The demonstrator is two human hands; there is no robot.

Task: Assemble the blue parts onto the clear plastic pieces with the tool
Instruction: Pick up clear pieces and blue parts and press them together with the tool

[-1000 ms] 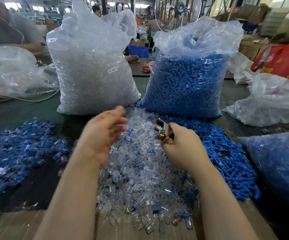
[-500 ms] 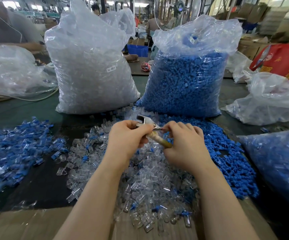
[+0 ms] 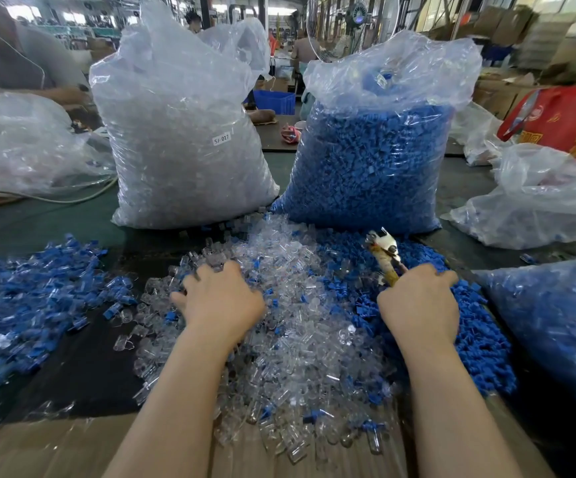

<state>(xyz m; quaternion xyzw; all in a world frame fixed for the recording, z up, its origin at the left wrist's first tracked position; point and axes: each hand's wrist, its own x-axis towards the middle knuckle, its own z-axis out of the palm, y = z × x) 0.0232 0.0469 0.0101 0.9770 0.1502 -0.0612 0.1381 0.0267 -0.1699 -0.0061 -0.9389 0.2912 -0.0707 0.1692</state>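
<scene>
Head view of the work area. The left hand [image 3: 222,300] lay palm down on the heap of clear plastic pieces [image 3: 290,326] at the middle of the counter [image 3: 38,232], its fingers [image 3: 207,270] curled down into the heap; whether they gripped a piece could not be told. The right hand [image 3: 419,305] rested at the boundary between the clear heap and the loose blue parts [image 3: 480,343] spread to its right, its fingers wrapped around the handle of the tool [image 3: 385,253], whose metal head pointed up and away from the person, above the blue parts. Behind the heaps stood two upright sacks: a bag of clear pieces [image 3: 183,132] on the left, bearing a small white label [image 3: 221,139], and a bag of blue parts [image 3: 373,160] on the right, the two almost touching at their bases. A separate pile of assembled blue-and-clear pieces [image 3: 27,294] lay well apart on the left side of the counter. A strip of cardboard [image 3: 38,450] covered the near edge.
</scene>
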